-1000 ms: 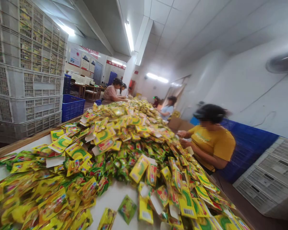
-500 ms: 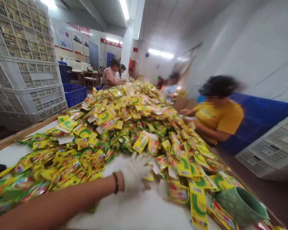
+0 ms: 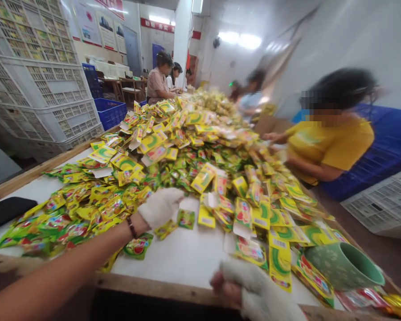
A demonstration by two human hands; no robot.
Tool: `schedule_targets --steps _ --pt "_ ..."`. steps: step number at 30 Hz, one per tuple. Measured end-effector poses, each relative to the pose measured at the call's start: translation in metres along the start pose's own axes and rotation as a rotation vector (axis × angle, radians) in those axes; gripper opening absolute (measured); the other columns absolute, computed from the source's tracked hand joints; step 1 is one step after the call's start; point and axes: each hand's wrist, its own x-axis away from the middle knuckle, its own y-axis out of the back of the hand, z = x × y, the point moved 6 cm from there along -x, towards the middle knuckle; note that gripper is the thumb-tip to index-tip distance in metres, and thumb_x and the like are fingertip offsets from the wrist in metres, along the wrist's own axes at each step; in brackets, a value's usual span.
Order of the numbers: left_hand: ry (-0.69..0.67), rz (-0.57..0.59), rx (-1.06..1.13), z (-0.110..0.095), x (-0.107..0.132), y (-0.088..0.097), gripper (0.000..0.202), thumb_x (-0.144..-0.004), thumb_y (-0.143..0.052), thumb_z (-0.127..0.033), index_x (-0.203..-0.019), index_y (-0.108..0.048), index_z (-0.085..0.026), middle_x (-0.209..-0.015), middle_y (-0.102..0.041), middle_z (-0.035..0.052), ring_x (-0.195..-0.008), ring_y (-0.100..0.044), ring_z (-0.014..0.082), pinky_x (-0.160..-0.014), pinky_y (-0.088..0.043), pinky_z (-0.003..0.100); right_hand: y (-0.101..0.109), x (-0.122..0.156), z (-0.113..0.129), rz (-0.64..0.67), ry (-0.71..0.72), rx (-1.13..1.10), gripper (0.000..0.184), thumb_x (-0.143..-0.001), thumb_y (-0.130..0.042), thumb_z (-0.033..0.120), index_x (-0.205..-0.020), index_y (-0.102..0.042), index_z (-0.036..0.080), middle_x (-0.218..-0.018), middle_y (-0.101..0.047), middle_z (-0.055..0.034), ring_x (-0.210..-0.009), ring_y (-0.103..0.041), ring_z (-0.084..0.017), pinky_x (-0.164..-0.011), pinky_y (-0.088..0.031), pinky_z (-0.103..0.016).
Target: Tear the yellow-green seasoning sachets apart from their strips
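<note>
My left hand, in a white glove with bare fingertips, reaches over the near edge of the packet heap. Its fingers are drawn together, and their tips touch or nearly touch the small green and yellow sachets; anything between them is hidden. My right hand, gloved the same way, is at the table's front edge with fingers curled inward. Whether it holds something is hidden. Beyond it lie flat yellow boxes with green arcs, some with white flaps open. A watermelon-print sachet lies below my left wrist.
A green cup lies tilted on the packets at right. A black flat object is at left. White crates stand stacked at left. A person in a yellow shirt works at right; others sit farther back. A wooden rim edges the table.
My left hand has moved left and up, its spread fingers now drawn together. My right hand has come into view at the front. The camera view has shifted.
</note>
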Motion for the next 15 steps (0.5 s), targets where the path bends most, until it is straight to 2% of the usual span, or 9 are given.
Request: schedule_targets --steps 2,3,4,6,8,10,13,15 --pt "-0.002 0.01 -0.02 -0.002 -0.012 0.001 0.022 -0.087 -0.042 -0.016 -0.089 -0.063 -0.019 -0.086 -0.066 0.0035 -0.081 -0.06 0.0163 -0.075 -0.046 0.027 0.0 -0.039 0.024 -0.034 0.074 -0.021 0.026 -0.087 -0.046 0.028 -0.103 -0.066 0.022 -0.088 -0.069 -0.0021 -0.078 -0.065 -0.017 -0.068 -0.05 -0.027" --pt "-0.018 0.021 -0.032 -0.005 -0.018 -0.001 0.021 -0.087 -0.042 -0.016 -0.087 -0.063 -0.019 -0.085 -0.066 0.0036 -0.08 -0.06 0.0162 -0.074 -0.046 0.027 0.0 -0.057 0.036 -0.09 0.138 0.046 0.026 -0.086 -0.046 0.025 -0.103 -0.066 0.02 -0.09 -0.069 -0.0036 -0.078 -0.063 -0.017 -0.07 -0.049 -0.027" --pt "-0.044 0.034 -0.045 -0.009 -0.023 -0.004 0.021 -0.086 -0.043 -0.016 -0.086 -0.064 -0.018 -0.084 -0.066 0.0036 -0.079 -0.06 0.0161 -0.074 -0.046 0.027 -0.001 -0.074 0.048 -0.13 0.229 0.15 0.025 -0.084 -0.049 0.023 -0.102 -0.066 0.02 -0.097 -0.068 -0.0047 -0.086 -0.062 -0.018 -0.077 -0.048 -0.028" --pt "-0.119 0.064 -0.074 -0.019 -0.031 -0.013 0.018 -0.085 -0.046 -0.016 -0.082 -0.064 -0.019 -0.085 -0.067 0.0035 -0.081 -0.06 0.0165 -0.076 -0.045 0.028 -0.008 -0.1 0.061 -0.167 0.305 0.412 0.026 -0.08 -0.054 0.019 -0.104 -0.066 0.021 -0.108 -0.066 -0.0064 -0.098 -0.059 -0.021 -0.086 -0.044 -0.031" --pt "-0.188 0.078 -0.106 -0.026 -0.038 -0.021 0.013 -0.082 -0.051 -0.018 -0.083 -0.064 -0.02 -0.091 -0.067 0.0046 -0.091 -0.059 0.0194 -0.087 -0.043 0.033 -0.011 -0.118 0.059 -0.206 0.251 0.663 0.028 -0.08 -0.052 0.015 -0.104 -0.065 0.02 -0.109 -0.065 -0.0089 -0.101 -0.059 -0.024 -0.088 -0.042 -0.035" --pt "-0.202 0.056 -0.145 -0.026 -0.043 -0.026 0.015 -0.081 -0.053 -0.021 -0.091 -0.064 -0.019 -0.099 -0.065 0.0088 -0.104 -0.054 0.0252 -0.1 -0.035 0.042 -0.006 -0.125 0.049 -0.268 0.144 0.802 0.028 -0.081 -0.047 0.011 -0.102 -0.065 0.016 -0.106 -0.065 -0.0137 -0.099 -0.059 -0.027 -0.087 -0.041 -0.039" --pt "-0.158 0.014 -0.189 -0.02 -0.048 -0.028 0.023 -0.083 -0.05 -0.024 -0.102 -0.062 -0.016 -0.106 -0.061 0.0143 -0.113 -0.046 0.0308 -0.106 -0.024 0.053 0.013 -0.125 0.027 -0.379 -0.017 0.822 0.028 -0.079 -0.049 0.013 -0.104 -0.062 0.014 -0.109 -0.063 -0.0168 -0.101 -0.059 -0.029 -0.082 -0.041 -0.04" --pt "-0.143 0.017 -0.193 -0.021 -0.051 -0.033 0.027 -0.084 -0.05 -0.03 -0.106 -0.06 -0.018 -0.112 -0.059 0.0143 -0.114 -0.046 0.0316 -0.103 -0.026 0.054 0.027 -0.124 0.012 -0.435 -0.121 0.796 0.03 -0.079 -0.051 0.016 -0.107 -0.06 0.017 -0.113 -0.062 -0.0132 -0.097 -0.062 -0.027 -0.076 -0.043 -0.036"
